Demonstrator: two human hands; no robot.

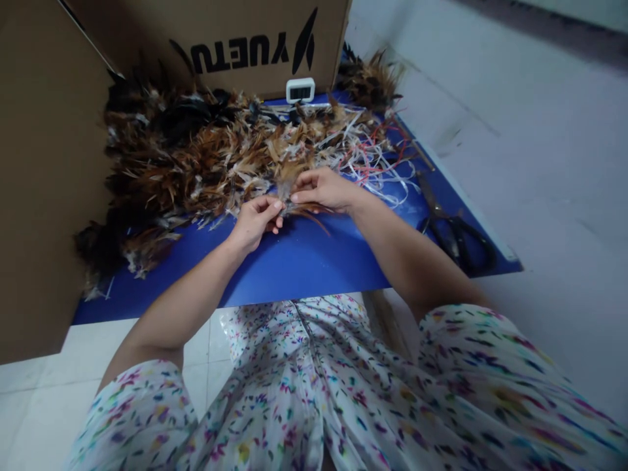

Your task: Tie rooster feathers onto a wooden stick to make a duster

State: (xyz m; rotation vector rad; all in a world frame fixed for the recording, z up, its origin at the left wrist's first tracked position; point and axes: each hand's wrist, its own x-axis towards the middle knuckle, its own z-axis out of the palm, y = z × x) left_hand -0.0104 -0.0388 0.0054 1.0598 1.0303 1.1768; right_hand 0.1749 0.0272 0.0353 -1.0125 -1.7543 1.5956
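Both hands meet over the near part of the blue table. My left hand (258, 219) is closed, thumb pressed to the fingers on the base of a small bunch of feathers (287, 186). From the right, my right hand (324, 190) pinches the same bunch, and long thin brown feathers (314, 214) stick out below its fingers. The fluffy grey-tan part of the bunch points away from me. Just beyond my hands spreads a large heap of brown, black and white feathers (196, 157). Exactly where the fingertips press is partly hidden.
White and red ribbons (373, 160) lie tangled right of the heap. Black-handled scissors (454, 235) rest near the right edge of the blue table (304, 268). A small white digital timer (300, 90) stands before a cardboard box (255, 46). Another cardboard box (44, 183) borders the left.
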